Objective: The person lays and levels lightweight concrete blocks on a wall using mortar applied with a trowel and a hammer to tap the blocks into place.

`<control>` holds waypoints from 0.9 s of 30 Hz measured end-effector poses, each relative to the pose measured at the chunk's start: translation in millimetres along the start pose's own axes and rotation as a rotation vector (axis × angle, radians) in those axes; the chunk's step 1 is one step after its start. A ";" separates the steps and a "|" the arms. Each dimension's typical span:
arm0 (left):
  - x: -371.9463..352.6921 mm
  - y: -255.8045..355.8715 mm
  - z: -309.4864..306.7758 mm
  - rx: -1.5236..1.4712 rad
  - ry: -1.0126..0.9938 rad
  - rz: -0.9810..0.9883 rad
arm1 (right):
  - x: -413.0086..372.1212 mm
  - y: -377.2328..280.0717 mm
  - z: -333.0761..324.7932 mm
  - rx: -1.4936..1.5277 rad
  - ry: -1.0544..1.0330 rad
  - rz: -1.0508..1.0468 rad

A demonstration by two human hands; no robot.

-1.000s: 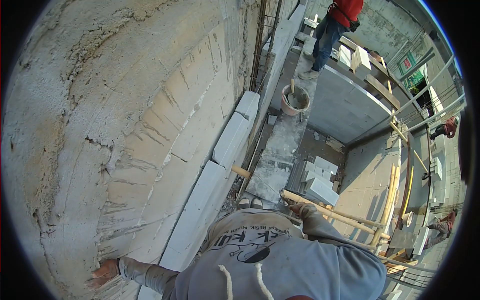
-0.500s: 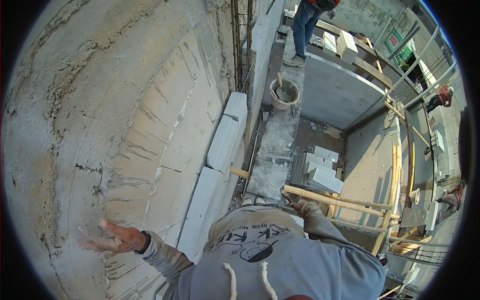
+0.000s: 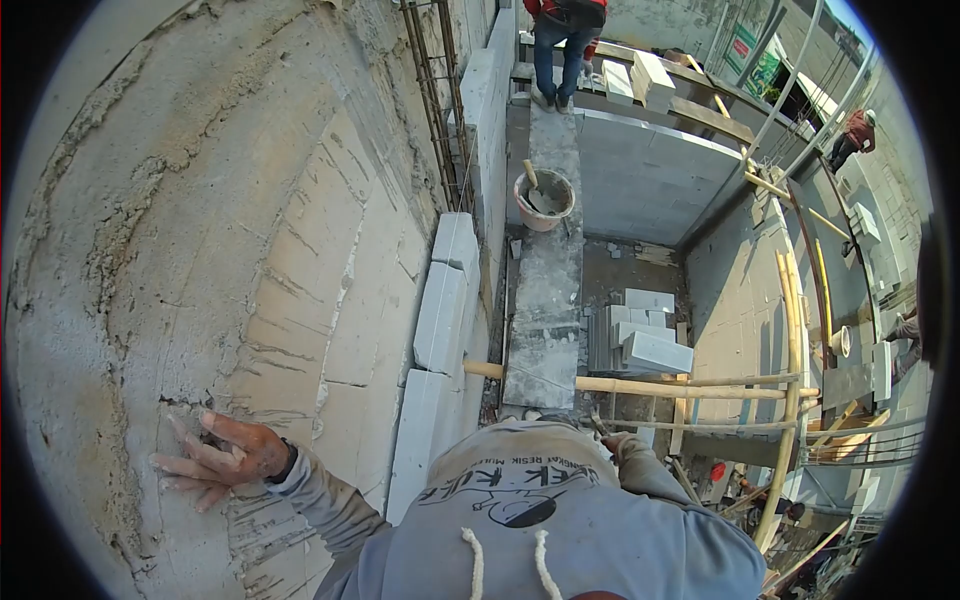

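Note:
My left hand [image 3: 225,455] is open, its fingers spread against the rough grey wall [image 3: 190,330]. My right hand [image 3: 617,441] is low beside my body, just below a horizontal bamboo pole [image 3: 690,388]. It is closed around something slim and dark whose end pokes out past the fingers; I cannot make out its kind. Ahead, a bucket [image 3: 545,222] of grey mortar with a wooden-handled tool in it stands on the walkway plank [image 3: 545,290]. Pale blocks [image 3: 440,310] form a row along the wall to the left.
A stack of white blocks [image 3: 655,350] lies below, right of the plank. Beyond the bucket a person [image 3: 560,50] in red stands on the plank's far end. Steel rebar [image 3: 435,110] rises at the wall. Bamboo scaffolding [image 3: 793,350] and other workers are on the right.
My left hand has come to rest on the wall with fingers spread. My right hand has shifted slightly right and down in view. The view has turned, and the person ahead shows more fully.

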State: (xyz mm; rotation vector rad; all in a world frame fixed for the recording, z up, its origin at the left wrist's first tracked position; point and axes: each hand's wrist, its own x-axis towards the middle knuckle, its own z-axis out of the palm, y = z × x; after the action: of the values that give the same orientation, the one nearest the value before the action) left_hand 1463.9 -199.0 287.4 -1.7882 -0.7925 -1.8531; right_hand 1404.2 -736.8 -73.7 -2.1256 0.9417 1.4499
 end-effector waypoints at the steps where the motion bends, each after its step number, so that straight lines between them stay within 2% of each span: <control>1: -0.9 -2.3 0.8 0.007 0.002 -0.002 | 11.1 6.5 7.6 -0.006 0.003 -0.003; 5: -1.1 -1.2 -0.3 -0.057 0.005 0.016 | 28.0 15.4 14.9 -0.191 0.054 -0.108; 7: -0.1 -0.1 -2.6 -0.052 -0.012 0.008 | 22.3 13.2 14.7 -0.099 -0.013 -0.062; 11: 0.8 1.1 -5.5 -0.106 -0.037 -0.002 | 1.7 -4.6 6.9 -0.005 -0.009 -0.063; 13: 1.4 1.9 -7.8 -0.115 -0.044 0.000 | -18.7 -20.6 -2.0 0.015 0.010 0.017; 16: 1.7 3.1 -9.0 -0.166 -0.046 -0.010 | -24.4 -28.2 -10.2 0.027 0.044 -0.070; 18: 0.1 1.0 -8.4 -0.302 -0.039 -0.042 | -25.7 -33.4 -13.7 0.002 0.053 -0.128; 27: -1.0 2.4 -6.3 -0.188 -0.033 0.004 | -60.4 -52.8 -27.9 0.011 0.028 -0.045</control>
State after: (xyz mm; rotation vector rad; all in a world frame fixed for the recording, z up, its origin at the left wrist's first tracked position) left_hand 1460.8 -205.0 286.7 -1.9371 -0.6445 -1.9558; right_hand 1446.2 -700.0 -9.7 -2.1504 0.9043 1.3942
